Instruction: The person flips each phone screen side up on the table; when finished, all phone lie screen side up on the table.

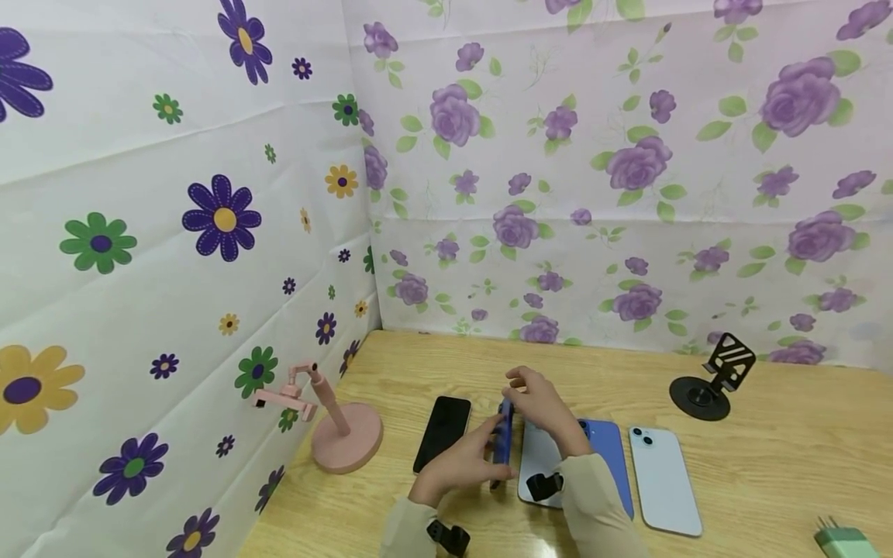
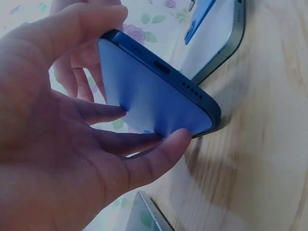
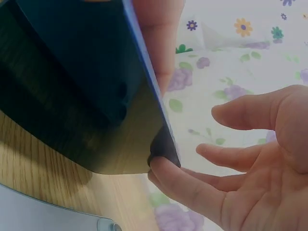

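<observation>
A blue smartphone (image 1: 503, 442) stands tilted up on its long side on the wooden table. My left hand (image 1: 456, 469) holds it around the near end, thumb on one edge and fingertips against its blue back (image 2: 144, 89). At the far end, my right hand (image 1: 546, 404) touches a corner with one fingertip, as the right wrist view shows. The thumb of that right hand (image 3: 260, 149) is apart from the phone, and its fingers are loosely extended. The dark, glossy screen (image 3: 82, 91) faces the right wrist camera.
A phone with a black screen (image 1: 443, 430) lies left. Under my right forearm are a silvery phone (image 1: 532, 465) and another blue phone (image 1: 614, 449), with a pale blue one (image 1: 666, 484) beside them. Stands, pink (image 1: 347, 438) and black (image 1: 700, 397), flank these; a green charger (image 1: 846, 541) lies near right.
</observation>
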`<state>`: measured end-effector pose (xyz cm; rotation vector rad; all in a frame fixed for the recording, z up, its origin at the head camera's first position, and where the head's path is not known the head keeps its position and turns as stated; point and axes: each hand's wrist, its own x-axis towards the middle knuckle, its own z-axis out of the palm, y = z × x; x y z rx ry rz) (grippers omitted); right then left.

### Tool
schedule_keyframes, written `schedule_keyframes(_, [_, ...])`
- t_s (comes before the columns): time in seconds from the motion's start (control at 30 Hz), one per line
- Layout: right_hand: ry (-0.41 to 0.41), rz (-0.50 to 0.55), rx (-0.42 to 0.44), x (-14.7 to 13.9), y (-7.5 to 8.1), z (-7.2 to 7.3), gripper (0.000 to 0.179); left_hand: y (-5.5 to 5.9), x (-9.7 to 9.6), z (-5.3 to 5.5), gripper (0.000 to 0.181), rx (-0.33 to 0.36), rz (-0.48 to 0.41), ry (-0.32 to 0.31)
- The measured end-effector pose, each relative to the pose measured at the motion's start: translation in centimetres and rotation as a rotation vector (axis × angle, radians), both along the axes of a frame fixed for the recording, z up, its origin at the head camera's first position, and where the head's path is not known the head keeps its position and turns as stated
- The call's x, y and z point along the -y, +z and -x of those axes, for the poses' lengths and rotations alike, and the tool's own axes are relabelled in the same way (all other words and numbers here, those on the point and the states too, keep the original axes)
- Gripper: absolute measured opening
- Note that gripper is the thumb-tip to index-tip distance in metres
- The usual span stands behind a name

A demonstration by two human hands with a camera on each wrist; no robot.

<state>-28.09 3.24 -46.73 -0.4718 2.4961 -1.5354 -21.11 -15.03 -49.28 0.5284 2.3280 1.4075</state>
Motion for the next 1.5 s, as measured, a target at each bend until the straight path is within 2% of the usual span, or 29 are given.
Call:
schedule_keyframes(0.27, [0.054,0.077,0.138,0.9,-0.2,-0.7,0.058,0.1,1.1,-0.4,0.092,0.045,-0.069,0.016])
schedule_keyframes(0.47, [0.079,0.054,0.219,1.4,-0.4,-1.2,0.065,0.3,1.7,-0.5,0.092,0.063,-0.137,0.012])
schedule_keyframes(0.7, [0.077,-0.013,0.263,1.8,-1.1,-1.5,0.062,0.6,2.2,-0.7,0.089,0.095,-0.147,0.084])
schedule_keyframes(0.83, [0.063,-0.049,0.273,2.0,-1.2,-1.7,0.064,0.7,2.4,-0.8,0.085,0.089,-0.149,0.11])
schedule_keyframes(0.97, [0.059,-0.075,0.27,2.0,-1.1,-1.7,0.066,0.7,2.6,-0.7,0.08,0.033,-0.121,0.129])
schedule_keyframes(1.2, [0.056,-0.114,0.267,1.6,-1.0,-1.3,0.063,0.3,2.6,-0.1,0.06,-0.079,-0.091,0.101])
schedule_keyframes(1.27, [0.049,-0.124,0.263,1.5,-1.0,-1.3,0.063,0.2,2.6,0.0,0.057,-0.098,-0.063,0.11])
schedule_keyframes(1.37, [0.049,-0.139,0.254,1.5,-0.9,-1.3,0.063,0.4,2.6,-0.1,0.061,-0.118,-0.001,0.148])
schedule_keyframes(1.5, [0.051,-0.154,0.242,1.5,-0.6,-1.4,0.063,0.9,2.6,-0.3,0.075,-0.117,0.071,0.198])
